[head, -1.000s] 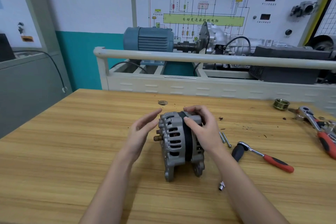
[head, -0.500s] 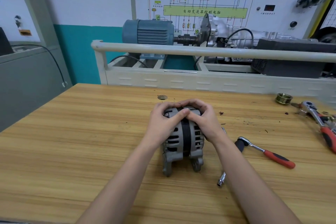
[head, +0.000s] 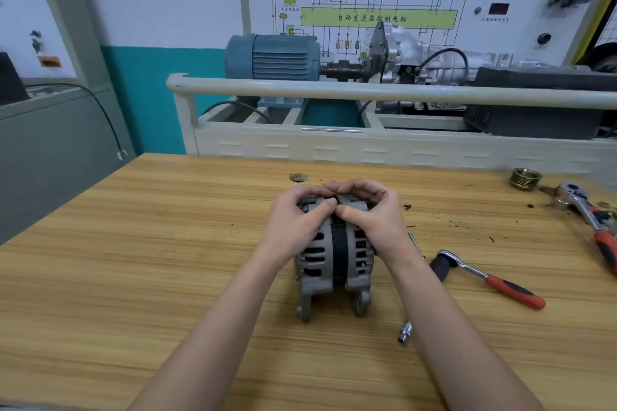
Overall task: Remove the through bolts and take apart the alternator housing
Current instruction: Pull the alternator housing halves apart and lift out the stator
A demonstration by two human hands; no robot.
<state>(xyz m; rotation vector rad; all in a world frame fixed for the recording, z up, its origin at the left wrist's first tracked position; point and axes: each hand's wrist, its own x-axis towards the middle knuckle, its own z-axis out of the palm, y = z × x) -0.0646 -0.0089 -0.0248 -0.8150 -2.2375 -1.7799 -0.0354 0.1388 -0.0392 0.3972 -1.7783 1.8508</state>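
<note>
Grey ribbed cast-metal alternator sits upright on wooden table. Left hand & right hand grip its top, fingers curled round housing halves.

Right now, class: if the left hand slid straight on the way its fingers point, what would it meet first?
The left hand points rightward across the alternator top, so it would probably meet the right hand first; their fingertips already nearly touch.

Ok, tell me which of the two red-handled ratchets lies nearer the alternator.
The ratchet just right of the alternator, beside the right hand. The other ratchet lies at the table's far right edge.
</note>
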